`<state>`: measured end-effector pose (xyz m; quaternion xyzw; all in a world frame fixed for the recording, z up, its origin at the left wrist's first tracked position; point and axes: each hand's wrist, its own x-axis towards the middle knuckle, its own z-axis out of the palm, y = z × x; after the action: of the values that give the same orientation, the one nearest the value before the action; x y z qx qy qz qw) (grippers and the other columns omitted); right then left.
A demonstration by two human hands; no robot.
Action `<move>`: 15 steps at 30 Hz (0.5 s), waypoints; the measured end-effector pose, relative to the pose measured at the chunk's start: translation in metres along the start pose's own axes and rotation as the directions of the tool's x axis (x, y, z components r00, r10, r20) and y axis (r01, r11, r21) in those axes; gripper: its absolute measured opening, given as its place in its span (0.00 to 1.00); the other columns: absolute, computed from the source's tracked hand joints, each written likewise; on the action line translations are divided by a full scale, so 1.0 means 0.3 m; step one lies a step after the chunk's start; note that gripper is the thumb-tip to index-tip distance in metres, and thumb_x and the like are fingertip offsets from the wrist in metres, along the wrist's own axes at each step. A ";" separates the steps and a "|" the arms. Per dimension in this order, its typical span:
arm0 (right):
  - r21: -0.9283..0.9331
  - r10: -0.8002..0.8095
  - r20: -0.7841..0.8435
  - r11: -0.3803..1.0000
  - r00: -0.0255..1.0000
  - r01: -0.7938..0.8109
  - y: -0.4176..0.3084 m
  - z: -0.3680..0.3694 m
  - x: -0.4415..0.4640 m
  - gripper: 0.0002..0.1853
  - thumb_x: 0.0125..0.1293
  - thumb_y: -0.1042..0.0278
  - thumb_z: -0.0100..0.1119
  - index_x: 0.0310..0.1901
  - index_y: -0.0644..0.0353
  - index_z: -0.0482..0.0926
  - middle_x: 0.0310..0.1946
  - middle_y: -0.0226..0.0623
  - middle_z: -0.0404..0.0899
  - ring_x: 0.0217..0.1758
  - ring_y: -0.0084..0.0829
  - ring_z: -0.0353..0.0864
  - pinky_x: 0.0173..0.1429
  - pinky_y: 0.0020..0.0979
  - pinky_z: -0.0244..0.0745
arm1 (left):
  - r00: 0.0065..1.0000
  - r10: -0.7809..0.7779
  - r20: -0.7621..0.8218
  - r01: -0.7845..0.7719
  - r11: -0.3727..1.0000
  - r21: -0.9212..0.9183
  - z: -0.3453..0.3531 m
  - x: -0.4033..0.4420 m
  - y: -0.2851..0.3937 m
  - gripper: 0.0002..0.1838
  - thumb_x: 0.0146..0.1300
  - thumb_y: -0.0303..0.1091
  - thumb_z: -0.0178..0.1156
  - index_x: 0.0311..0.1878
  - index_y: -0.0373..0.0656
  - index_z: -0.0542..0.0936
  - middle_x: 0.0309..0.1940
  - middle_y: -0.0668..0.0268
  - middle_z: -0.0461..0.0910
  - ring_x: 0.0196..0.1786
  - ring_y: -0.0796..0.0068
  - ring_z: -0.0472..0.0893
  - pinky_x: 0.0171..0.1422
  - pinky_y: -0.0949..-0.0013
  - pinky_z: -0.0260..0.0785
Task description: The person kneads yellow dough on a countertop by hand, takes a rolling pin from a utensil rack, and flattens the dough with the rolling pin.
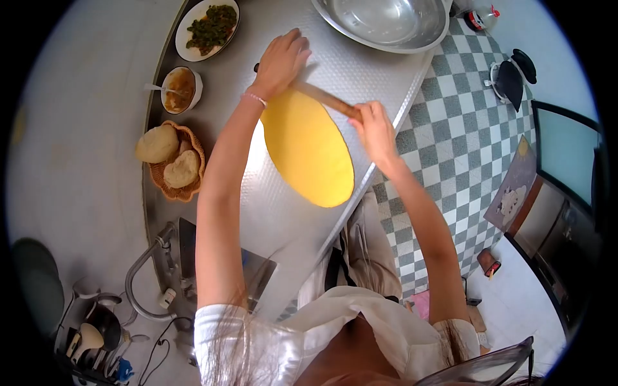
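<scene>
A thin sheet of yellow dough point(309, 154), roughly oval, lies flat on the metal counter. Across its far end runs a wooden rolling pin point(325, 98), slanting down to the right. My left hand point(280, 61) is over the pin's left part, with a dark tip of the pin poking out past the wrist; the palm side is hidden. Around the pin's right end, my right hand point(374, 132) has its fingers closed, just off the dough's right edge.
Left along the counter point(267, 222) stand a plate of green food point(183, 35), a bowl of brown sauce point(196, 96) with a spoon, and a basket point(198, 151) of buns. A steel basin point(386, 22) sits at the far end. Nearer are a faucet point(132, 276) and sink.
</scene>
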<state>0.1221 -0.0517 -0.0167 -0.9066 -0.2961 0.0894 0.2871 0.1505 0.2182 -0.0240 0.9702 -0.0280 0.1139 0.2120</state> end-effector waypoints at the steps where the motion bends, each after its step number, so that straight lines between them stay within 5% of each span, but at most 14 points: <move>1: 0.037 0.030 -0.013 0.999 0.999 -0.029 0.005 -0.014 0.015 0.16 0.57 0.65 0.66 0.45 0.60 0.76 0.43 0.40 0.71 0.45 0.41 0.73 0.49 0.39 0.72 | 1.000 -0.025 0.012 0.025 1.000 0.004 -0.026 0.001 0.007 0.18 0.69 0.42 0.47 0.53 0.40 0.75 0.60 0.56 0.70 0.60 0.55 0.71 0.67 0.57 0.59; 3: 0.099 0.058 -0.062 0.994 0.996 -0.052 -0.018 -0.068 0.017 0.14 0.63 0.65 0.60 0.47 0.62 0.77 0.41 0.42 0.73 0.44 0.39 0.74 0.48 0.38 0.74 | 0.998 0.026 -0.052 -0.028 0.999 -0.026 -0.043 -0.013 -0.007 0.15 0.69 0.39 0.47 0.48 0.41 0.77 0.53 0.58 0.75 0.52 0.56 0.75 0.60 0.56 0.63; 7: 0.109 0.137 0.001 0.985 0.991 -0.137 -0.143 -0.066 -0.172 0.18 0.66 0.62 0.56 0.52 0.66 0.75 0.43 0.41 0.72 0.46 0.35 0.74 0.49 0.37 0.74 | 0.961 0.193 0.197 -0.226 0.961 0.160 -0.163 -0.100 0.102 0.09 0.65 0.35 0.51 0.41 0.42 0.78 0.39 0.62 0.79 0.42 0.60 0.75 0.51 0.60 0.64; 8: 0.165 0.272 0.122 0.943 0.954 -0.290 -0.176 -0.024 -0.228 0.19 0.63 0.65 0.60 0.52 0.66 0.75 0.44 0.42 0.71 0.47 0.36 0.72 0.53 0.38 0.73 | 0.953 0.164 0.256 -0.210 0.964 0.165 -0.161 -0.149 0.118 0.10 0.65 0.35 0.50 0.43 0.42 0.78 0.42 0.61 0.78 0.44 0.60 0.74 0.53 0.60 0.63; 10: 0.125 0.213 0.024 0.969 0.977 -0.214 -0.174 0.074 -0.328 0.24 0.58 0.67 0.64 0.56 0.64 0.72 0.48 0.45 0.69 0.53 0.41 0.70 0.63 0.42 0.68 | 0.926 0.109 0.362 -0.188 0.964 0.189 -0.122 -0.253 0.108 0.13 0.65 0.34 0.49 0.48 0.42 0.77 0.47 0.60 0.77 0.48 0.60 0.74 0.57 0.59 0.62; 13: -0.054 0.202 -0.138 0.976 0.970 -0.211 -0.218 0.107 -0.366 0.33 0.56 0.62 0.66 0.62 0.64 0.67 0.58 0.51 0.65 0.64 0.49 0.63 0.72 0.48 0.55 | 0.968 0.167 0.188 -0.183 0.981 0.068 -0.070 -0.313 0.151 0.21 0.65 0.36 0.45 0.60 0.42 0.71 0.60 0.58 0.71 0.61 0.59 0.69 0.67 0.58 0.56; 15: -0.146 0.139 -0.185 0.975 0.973 -0.167 -0.187 0.109 -0.340 0.38 0.59 0.58 0.62 0.67 0.65 0.59 0.64 0.55 0.59 0.69 0.53 0.57 0.73 0.52 0.48 | 0.969 0.176 0.175 -0.204 0.965 0.163 -0.026 -0.267 0.164 0.25 0.65 0.37 0.43 0.66 0.42 0.65 0.66 0.58 0.64 0.67 0.60 0.63 0.71 0.57 0.51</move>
<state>0.0013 -0.0593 -0.0122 -0.9512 -0.2052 0.0078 0.2302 0.0659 0.1774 -0.0158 0.9841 -0.1275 0.0582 0.1089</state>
